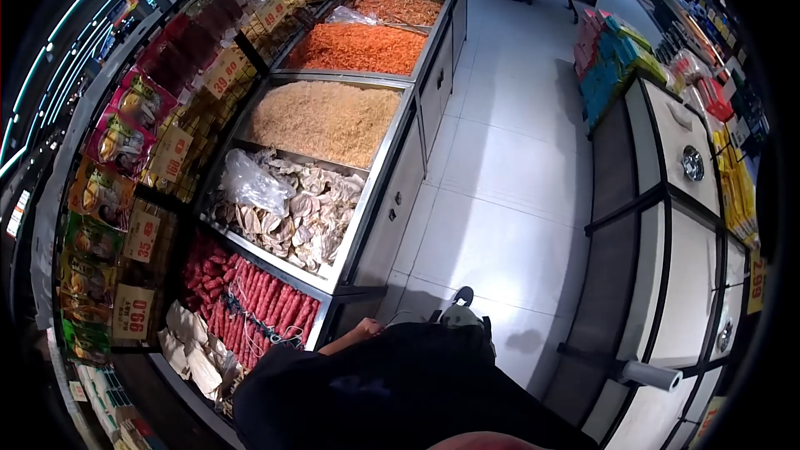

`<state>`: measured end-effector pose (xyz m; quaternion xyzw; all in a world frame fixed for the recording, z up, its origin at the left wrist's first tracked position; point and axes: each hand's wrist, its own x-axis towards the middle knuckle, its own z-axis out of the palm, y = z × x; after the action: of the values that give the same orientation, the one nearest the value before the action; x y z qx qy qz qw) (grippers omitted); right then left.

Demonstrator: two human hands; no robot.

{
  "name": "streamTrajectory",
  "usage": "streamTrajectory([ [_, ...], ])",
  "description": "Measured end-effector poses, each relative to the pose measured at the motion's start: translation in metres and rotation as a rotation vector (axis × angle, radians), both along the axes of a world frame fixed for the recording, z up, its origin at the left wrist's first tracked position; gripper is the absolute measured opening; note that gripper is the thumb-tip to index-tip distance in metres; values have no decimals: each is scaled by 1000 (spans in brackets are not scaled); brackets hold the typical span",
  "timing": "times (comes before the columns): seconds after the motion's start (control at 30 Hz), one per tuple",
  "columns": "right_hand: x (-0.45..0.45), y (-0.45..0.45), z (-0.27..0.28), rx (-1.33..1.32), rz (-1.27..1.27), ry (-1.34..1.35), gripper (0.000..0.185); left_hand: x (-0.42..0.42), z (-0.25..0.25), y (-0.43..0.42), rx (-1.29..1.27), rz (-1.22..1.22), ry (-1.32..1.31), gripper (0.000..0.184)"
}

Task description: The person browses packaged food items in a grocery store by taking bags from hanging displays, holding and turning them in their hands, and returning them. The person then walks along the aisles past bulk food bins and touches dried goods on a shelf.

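Observation:
My left hand is beside the lower corner of the display counter, near a bin of red sausages. Its fingers look small and bent, and what they hold, if anything, cannot be made out. Above the sausages lie pale dried flat pieces with a clear plastic bag on them. Farther up are a bin of tan dried goods and one of orange dried goods. My right hand does not show.
Packaged goods with price cards hang along the left rack. A tiled floor aisle runs forward. Cabinets line the right side, with a grey roll sticking out and stacked colourful packs farther up.

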<state>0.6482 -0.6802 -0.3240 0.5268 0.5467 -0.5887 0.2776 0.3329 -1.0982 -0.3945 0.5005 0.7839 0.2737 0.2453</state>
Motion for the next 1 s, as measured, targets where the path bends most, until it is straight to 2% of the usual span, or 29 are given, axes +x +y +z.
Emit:
streamTrajectory([
  [0.07,-66,69,6,-73,-2,-31,22,-13,16,32,-43,755,-962,22],
  [0.1,-107,105,7,-97,5,-38,23,-28,23,56,-206,650,-689,24],
  [0.13,-149,140,9,-83,14,-13,23,-42,67,98,-331,956,-852,28],
  [0.23,-287,250,7,16,35,209,26,-89,67,154,-155,1014,-898,34],
  [0.3,-391,292,52,143,26,352,27,-119,63,182,-362,948,-648,34],
  [0.33,-438,308,75,175,24,430,26,-132,54,190,-359,947,-658,34],
  [0.4,-520,329,105,222,34,537,25,-160,26,202,-186,991,-856,33],
  [0.43,-554,333,121,221,56,574,25,-171,16,209,34,1151,-1114,33],
  [0.5,-607,336,132,206,135,645,24,-200,8,226,1,1153,-1095,34],
  [0.67,-653,335,104,83,321,444,22,-328,17,289,-128,1171,-986,31],
  [0.73,-647,342,88,102,244,319,21,-389,-18,319,-206,926,-610,28],
  [0.8,-629,357,65,98,48,220,25,-459,-31,369,-425,1047,-790,29],
  [0.83,-614,367,47,65,-42,198,25,-494,-38,385,-435,842,-613,27],
  [0.9,-608,379,51,93,-153,88,24,-554,-6,438,-271,879,-700,24],
  [0.93,-603,393,43,65,-141,40,26,-585,44,473,-76,1107,-957,22],
  [1.0,-617,414,50,25,-142,-10,31,-643,52,518,2,964,-1070,23],
])
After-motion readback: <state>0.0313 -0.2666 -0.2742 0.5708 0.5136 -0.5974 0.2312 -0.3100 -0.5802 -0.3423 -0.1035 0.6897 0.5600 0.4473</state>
